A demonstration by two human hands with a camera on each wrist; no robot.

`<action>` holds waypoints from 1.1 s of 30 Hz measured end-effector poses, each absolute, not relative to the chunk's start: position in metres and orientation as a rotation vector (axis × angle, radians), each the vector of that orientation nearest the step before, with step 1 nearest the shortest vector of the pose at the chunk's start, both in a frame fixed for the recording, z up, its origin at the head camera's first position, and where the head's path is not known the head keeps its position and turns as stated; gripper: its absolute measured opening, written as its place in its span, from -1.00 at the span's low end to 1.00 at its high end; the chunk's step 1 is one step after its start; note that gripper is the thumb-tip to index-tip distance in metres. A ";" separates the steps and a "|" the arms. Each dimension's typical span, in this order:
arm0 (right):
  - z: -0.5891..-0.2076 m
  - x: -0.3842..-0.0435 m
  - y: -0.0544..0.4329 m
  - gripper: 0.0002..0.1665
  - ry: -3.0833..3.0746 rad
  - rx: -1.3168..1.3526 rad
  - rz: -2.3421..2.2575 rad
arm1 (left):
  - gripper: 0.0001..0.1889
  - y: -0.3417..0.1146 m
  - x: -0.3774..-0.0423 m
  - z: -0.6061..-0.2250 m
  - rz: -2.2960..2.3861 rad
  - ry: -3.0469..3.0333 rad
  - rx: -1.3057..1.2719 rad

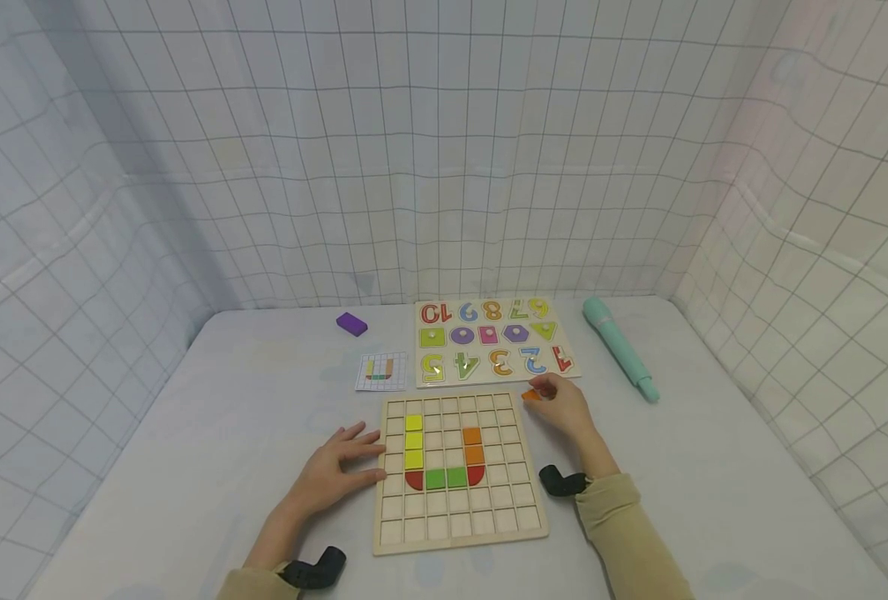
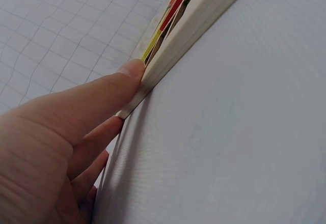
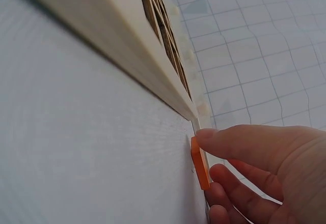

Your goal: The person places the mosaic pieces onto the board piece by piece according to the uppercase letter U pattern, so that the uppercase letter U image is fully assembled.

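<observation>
My right hand (image 1: pixel 564 408) pinches an orange square tile (image 3: pixel 199 164) between thumb and fingers, just off the far right corner of the wooden grid board (image 1: pixel 438 528). In the right wrist view the tile stands tilted, close over the table. My left hand (image 1: pixel 330 473) rests at the board's left edge with fingers spread; its thumb touches the rim in the left wrist view. On the board, a U shape has yellow tiles (image 1: pixel 413 441) up the left side, green tiles (image 1: pixel 446 478) along the bottom, red rounded corners (image 1: pixel 476 475) and two orange tiles (image 1: pixel 473 445) on the right.
A small card (image 1: pixel 381 372) printed with a coloured U lies beyond the board's far left corner. Behind it sits a purple block (image 1: pixel 351 324). A number-and-shape puzzle board (image 1: pixel 498 343) lies past the grid board, and a folded teal umbrella (image 1: pixel 620 348) at right.
</observation>
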State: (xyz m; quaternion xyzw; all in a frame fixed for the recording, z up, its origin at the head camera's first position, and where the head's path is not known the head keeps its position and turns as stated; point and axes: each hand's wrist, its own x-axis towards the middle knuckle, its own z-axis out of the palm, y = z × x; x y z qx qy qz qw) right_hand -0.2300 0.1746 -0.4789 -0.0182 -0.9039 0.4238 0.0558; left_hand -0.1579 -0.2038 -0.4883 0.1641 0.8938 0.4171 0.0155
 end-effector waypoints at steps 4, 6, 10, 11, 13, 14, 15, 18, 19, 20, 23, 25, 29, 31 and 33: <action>-0.479 -0.229 0.175 -0.64 -2.749 -0.049 1.277 | -0.54 -0.204 -0.158 -0.488 1.301 2.779 0.508; -0.479 -0.229 0.175 -0.63 -2.753 -0.048 1.275 | -0.54 -0.204 -0.158 -0.488 1.302 2.777 0.507; -0.478 -0.229 0.175 -0.63 -2.757 -0.041 1.269 | -0.54 -0.204 -0.158 -0.489 1.299 2.776 0.510; -0.478 -0.228 0.174 -0.62 -2.759 -0.046 1.271 | -0.53 -0.204 -0.158 -0.490 1.297 2.776 0.514; -0.477 -0.228 0.174 -0.62 -2.762 -0.051 1.271 | -0.52 -0.205 -0.159 -0.491 1.290 2.781 0.523; -0.477 -0.227 0.174 -0.62 -2.763 -0.055 1.271 | -0.52 -0.205 -0.159 -0.491 1.287 2.783 0.530; -0.476 -0.227 0.174 -0.61 -2.766 -0.059 1.267 | -0.52 -0.205 -0.159 -0.491 1.286 2.785 0.536; -0.476 -0.227 0.173 -0.61 -2.770 -0.069 1.260 | -0.52 -0.205 -0.159 -0.491 1.286 2.786 0.537; -0.476 -0.227 0.174 -0.61 -2.770 -0.069 1.255 | -0.52 -0.205 -0.159 -0.491 1.287 2.787 0.537; -0.477 -0.227 0.174 -0.61 -2.770 -0.068 1.252 | -0.52 -0.205 -0.159 -0.491 1.288 2.786 0.536; -0.477 -0.227 0.174 -0.61 -2.767 -0.066 1.244 | -0.52 -0.205 -0.159 -0.490 1.291 2.785 0.534; -0.478 -0.227 0.174 -0.61 -2.763 -0.066 1.237 | -0.53 -0.205 -0.158 -0.489 1.293 2.783 0.534; -0.478 -0.226 0.175 -0.60 -2.753 -0.076 1.223 | -0.53 -0.204 -0.158 -0.489 1.289 2.782 0.535; -0.478 -0.227 0.176 -0.61 -2.754 -0.078 1.216 | -0.52 -0.205 -0.159 -0.489 1.287 2.781 0.532; -0.478 -0.227 0.176 -0.62 -2.759 -0.090 1.218 | -0.52 -0.204 -0.159 -0.489 1.287 2.780 0.529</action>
